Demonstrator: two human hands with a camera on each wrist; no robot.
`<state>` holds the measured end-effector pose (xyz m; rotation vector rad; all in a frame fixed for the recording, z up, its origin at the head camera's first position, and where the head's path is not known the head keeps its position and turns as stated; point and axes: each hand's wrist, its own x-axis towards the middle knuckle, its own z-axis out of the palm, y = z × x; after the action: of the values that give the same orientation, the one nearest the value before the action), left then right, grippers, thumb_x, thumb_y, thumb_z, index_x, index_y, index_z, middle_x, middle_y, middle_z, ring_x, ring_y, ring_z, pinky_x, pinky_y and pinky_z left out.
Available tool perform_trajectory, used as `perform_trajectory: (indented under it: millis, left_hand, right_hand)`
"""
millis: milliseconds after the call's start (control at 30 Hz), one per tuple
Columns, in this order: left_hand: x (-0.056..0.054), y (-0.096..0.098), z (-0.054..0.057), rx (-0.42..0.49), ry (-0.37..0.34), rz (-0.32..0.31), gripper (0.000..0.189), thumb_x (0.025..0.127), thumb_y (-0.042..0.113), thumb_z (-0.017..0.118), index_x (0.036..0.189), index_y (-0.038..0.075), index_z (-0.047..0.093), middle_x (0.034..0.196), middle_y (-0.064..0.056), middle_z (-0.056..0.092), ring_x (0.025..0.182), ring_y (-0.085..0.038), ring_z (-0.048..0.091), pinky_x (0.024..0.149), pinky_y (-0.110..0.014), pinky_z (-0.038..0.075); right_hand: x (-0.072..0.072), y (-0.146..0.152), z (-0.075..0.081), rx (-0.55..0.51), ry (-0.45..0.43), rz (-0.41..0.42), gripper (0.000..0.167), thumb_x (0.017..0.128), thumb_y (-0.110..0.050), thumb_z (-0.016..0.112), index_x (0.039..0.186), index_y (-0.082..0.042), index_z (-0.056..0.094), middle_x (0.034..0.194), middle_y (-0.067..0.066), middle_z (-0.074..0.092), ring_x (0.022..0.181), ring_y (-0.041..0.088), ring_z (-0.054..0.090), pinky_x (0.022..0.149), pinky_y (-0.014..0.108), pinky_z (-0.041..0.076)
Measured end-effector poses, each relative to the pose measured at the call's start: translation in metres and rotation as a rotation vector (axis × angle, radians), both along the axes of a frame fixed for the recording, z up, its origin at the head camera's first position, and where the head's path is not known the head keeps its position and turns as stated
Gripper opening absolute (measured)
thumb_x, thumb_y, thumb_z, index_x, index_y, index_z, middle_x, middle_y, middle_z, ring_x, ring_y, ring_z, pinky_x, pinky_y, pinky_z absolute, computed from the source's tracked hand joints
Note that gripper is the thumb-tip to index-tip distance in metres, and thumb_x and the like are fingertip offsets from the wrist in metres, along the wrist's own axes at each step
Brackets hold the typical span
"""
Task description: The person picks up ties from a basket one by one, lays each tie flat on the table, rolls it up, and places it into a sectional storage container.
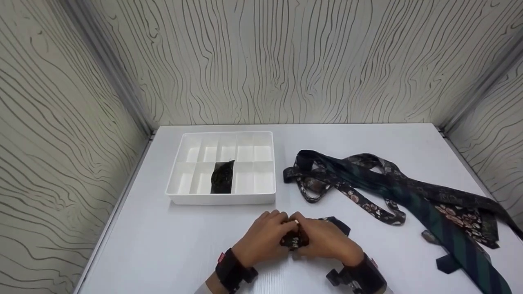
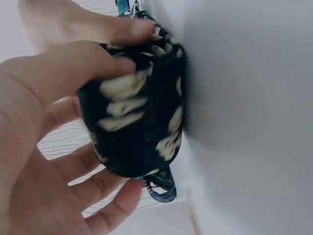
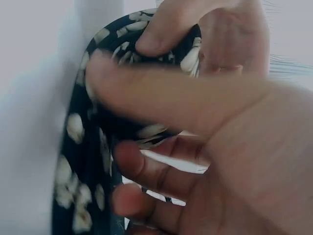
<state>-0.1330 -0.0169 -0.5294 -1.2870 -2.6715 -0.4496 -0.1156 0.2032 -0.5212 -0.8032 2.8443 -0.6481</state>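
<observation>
Both hands hold a dark necktie with a pale flower print (image 1: 295, 241), rolled into a thick coil low over the white table. My left hand (image 1: 265, 237) grips one side of the coil, its thumb on the rolled edge and fingers curled beneath, as the left wrist view shows. From the other side my right hand (image 1: 327, 240) grips the coil (image 3: 142, 105), thumb across its layers. A loose tail of the tie (image 3: 76, 171) runs along the tabletop in the right wrist view. In the head view a dark end (image 1: 337, 224) shows behind the right hand.
A white divided tray (image 1: 222, 199) stands at the back left. One front compartment holds a dark bundle (image 1: 222, 177). To the right lie several loose neckties in a tangle, among them a green-and-navy striped tie (image 1: 457, 239) and a floral tie (image 1: 363, 204). Patterned panels surround the table.
</observation>
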Motion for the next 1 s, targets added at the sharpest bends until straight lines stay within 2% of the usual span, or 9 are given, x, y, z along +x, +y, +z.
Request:
perform_trajectory:
  millis: [200, 367, 467, 533, 600, 700, 867, 933, 1000]
  left_hand:
    - [-0.0008, -0.0038, -0.0012, 0.023, -0.014, 0.022, 0.053, 0.079, 0.032, 0.091, 0.127, 0.022, 0.068, 0.111, 0.005, 0.068, 0.100, -0.012, 0.061, 0.090, -0.028, 0.053]
    - [-0.0023, -0.0048, -0.0017, 0.065, 0.000, 0.015, 0.041, 0.081, 0.029, 0.090, 0.117, 0.022, 0.072, 0.105, 0.006, 0.066, 0.095, -0.010, 0.059, 0.085, -0.023, 0.054]
    - [-0.0027, -0.0045, -0.0014, 0.087, -0.023, 0.014, 0.045, 0.079, 0.027, 0.090, 0.120, 0.022, 0.072, 0.106, 0.006, 0.066, 0.096, -0.010, 0.060, 0.087, -0.024, 0.054]
    - [-0.0030, -0.0037, -0.0013, 0.095, -0.026, 0.008, 0.048, 0.077, 0.025, 0.090, 0.121, 0.023, 0.072, 0.108, 0.005, 0.066, 0.097, -0.010, 0.060, 0.087, -0.024, 0.054]
    - [-0.0035, -0.0033, -0.0015, 0.094, -0.007, 0.006, 0.046, 0.077, 0.025, 0.090, 0.119, 0.024, 0.073, 0.107, 0.006, 0.066, 0.095, -0.010, 0.059, 0.085, -0.024, 0.053]
    - [-0.0039, -0.0028, -0.0019, 0.088, 0.040, 0.008, 0.042, 0.076, 0.028, 0.091, 0.115, 0.026, 0.075, 0.106, 0.007, 0.066, 0.095, -0.010, 0.058, 0.085, -0.025, 0.051]
    - [-0.0032, -0.0017, -0.0030, 0.080, 0.041, 0.033, 0.051, 0.076, 0.037, 0.092, 0.121, 0.026, 0.072, 0.108, 0.006, 0.065, 0.097, -0.012, 0.058, 0.086, -0.027, 0.051]
    - [-0.0029, -0.0013, -0.0027, 0.075, 0.047, 0.040, 0.052, 0.075, 0.040, 0.093, 0.120, 0.026, 0.072, 0.107, 0.006, 0.065, 0.096, -0.011, 0.057, 0.084, -0.026, 0.050]
    - [-0.0029, -0.0008, -0.0021, 0.071, 0.051, 0.043, 0.049, 0.074, 0.041, 0.093, 0.117, 0.027, 0.074, 0.106, 0.007, 0.065, 0.095, -0.012, 0.057, 0.083, -0.026, 0.050]
  right_hand:
    - [-0.0007, -0.0018, -0.0027, 0.023, 0.000, -0.010, 0.060, 0.080, -0.037, 0.091, 0.123, -0.014, 0.057, 0.105, 0.007, 0.075, 0.093, 0.029, 0.075, 0.077, 0.047, 0.061]
    - [-0.0014, -0.0025, -0.0031, 0.005, -0.055, -0.013, 0.066, 0.077, -0.043, 0.092, 0.123, -0.017, 0.054, 0.104, 0.004, 0.074, 0.092, 0.026, 0.074, 0.077, 0.045, 0.060]
    - [-0.0004, -0.0016, -0.0035, 0.011, -0.027, -0.005, 0.071, 0.080, -0.040, 0.091, 0.134, -0.008, 0.056, 0.106, 0.009, 0.076, 0.093, 0.030, 0.075, 0.078, 0.047, 0.061]
    - [-0.0002, -0.0011, -0.0036, 0.017, -0.010, -0.009, 0.070, 0.081, -0.037, 0.090, 0.134, -0.005, 0.057, 0.106, 0.010, 0.076, 0.094, 0.032, 0.075, 0.079, 0.049, 0.061]
    - [-0.0002, -0.0011, -0.0041, 0.013, -0.012, -0.016, 0.072, 0.081, -0.039, 0.090, 0.136, -0.006, 0.057, 0.107, 0.010, 0.076, 0.095, 0.031, 0.075, 0.081, 0.049, 0.061]
    - [-0.0011, -0.0024, -0.0048, 0.001, -0.013, -0.022, 0.065, 0.080, -0.038, 0.090, 0.130, -0.013, 0.056, 0.104, 0.006, 0.076, 0.092, 0.029, 0.075, 0.079, 0.048, 0.060]
    - [-0.0007, -0.0023, -0.0057, 0.017, 0.022, -0.015, 0.072, 0.080, -0.032, 0.090, 0.136, -0.003, 0.056, 0.105, 0.012, 0.076, 0.092, 0.032, 0.074, 0.079, 0.050, 0.061]
    - [-0.0014, -0.0027, -0.0050, 0.008, -0.008, -0.022, 0.069, 0.081, -0.034, 0.090, 0.135, -0.007, 0.056, 0.103, 0.010, 0.076, 0.088, 0.030, 0.074, 0.075, 0.047, 0.059]
    - [-0.0030, -0.0035, -0.0044, -0.009, -0.049, -0.039, 0.061, 0.080, -0.034, 0.090, 0.127, -0.013, 0.056, 0.098, 0.005, 0.074, 0.083, 0.025, 0.072, 0.069, 0.044, 0.057]
